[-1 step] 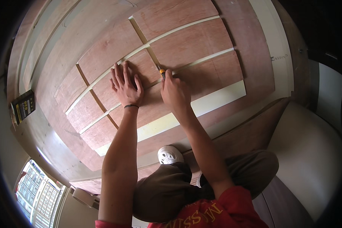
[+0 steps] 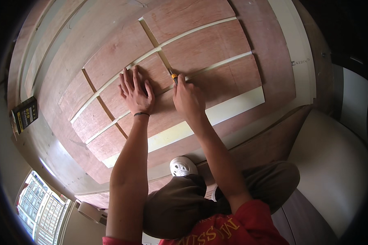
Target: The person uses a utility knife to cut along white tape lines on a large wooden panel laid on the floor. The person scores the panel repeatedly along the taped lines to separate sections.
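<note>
Gripping a slim tool with a black-and-yellow handle, the right hand is curled closed, the tool's far end at a narrow brown groove. The left hand lies spread, palm down, on the sectioned reddish plywood panel just beside it. Working along that groove seems the step in hand; the next move likely calls for a guided tip and steady bracing. Below the panel stands a white perforated shoe.

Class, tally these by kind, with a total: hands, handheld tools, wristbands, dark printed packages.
Hands: 2 (left hand, right hand)
Handheld tools: 1 (yellow-and-dark tool)
Wristbands: 1 (black wristband)
Dark printed packages: 1 (dark package)
Total: 5
</note>
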{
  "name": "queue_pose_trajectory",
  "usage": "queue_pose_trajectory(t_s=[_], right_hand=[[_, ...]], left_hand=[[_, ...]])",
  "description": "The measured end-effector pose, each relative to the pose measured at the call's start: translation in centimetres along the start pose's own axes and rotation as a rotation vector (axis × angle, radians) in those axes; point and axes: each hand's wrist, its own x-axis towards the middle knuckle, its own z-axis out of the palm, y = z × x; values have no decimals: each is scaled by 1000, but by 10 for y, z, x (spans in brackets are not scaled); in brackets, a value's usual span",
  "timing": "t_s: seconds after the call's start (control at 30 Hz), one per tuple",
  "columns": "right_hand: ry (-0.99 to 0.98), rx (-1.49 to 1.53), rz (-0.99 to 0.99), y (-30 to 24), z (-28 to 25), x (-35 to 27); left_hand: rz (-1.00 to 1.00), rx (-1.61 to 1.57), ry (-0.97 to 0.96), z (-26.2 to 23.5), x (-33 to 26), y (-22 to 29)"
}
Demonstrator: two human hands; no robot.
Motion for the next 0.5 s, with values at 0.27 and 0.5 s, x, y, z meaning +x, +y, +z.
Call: queue_pose_trajectory(t_s=[0.27,0.5], right_hand=[[-48,0,55,-10,-8,10],[-80,33,55,-13,-1,10]], left_hand=[[0,-22,9,2,6,-1],[-4,-31,-2,3,6,1]])
